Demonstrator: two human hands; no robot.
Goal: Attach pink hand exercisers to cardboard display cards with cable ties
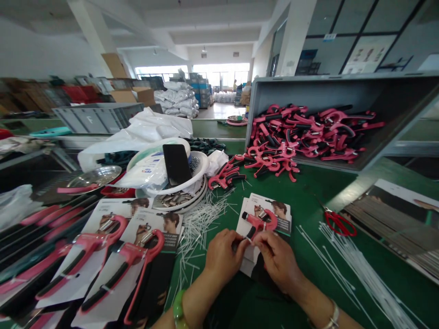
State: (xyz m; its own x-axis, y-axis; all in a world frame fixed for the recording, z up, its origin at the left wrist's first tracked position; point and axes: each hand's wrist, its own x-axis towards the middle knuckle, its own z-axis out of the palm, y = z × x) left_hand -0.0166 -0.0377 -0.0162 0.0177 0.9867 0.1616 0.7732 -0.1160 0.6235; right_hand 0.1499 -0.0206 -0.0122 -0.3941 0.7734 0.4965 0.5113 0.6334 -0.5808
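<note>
**Pink hand gripper [259, 222] pinched over printed card [249, 214] at the desk [317, 183]**

The left hand [222, 256] and right hand [279, 260] are closed together on the lower end of the gripper. A thin white strand, seemingly a cable tie, is seen at the fingertips [252, 237]. The exact grip is hidden by the fingers and cannot be made out. The lower part of the card is covered by the hands, and its edge is lost in shadow.

Loose white cable ties [197, 233] are scattered on the desk to the left, and a longer bundle [356, 269] lies to the right, cut off by the frame. Red-handled scissors [338, 223] are placed beyond that bundle. Further pink-and-black grippers are heaped in a tilted grey bin [295, 87]. Carded grippers [103, 260] are overlapped at left, partly cut off by the frame.
</note>
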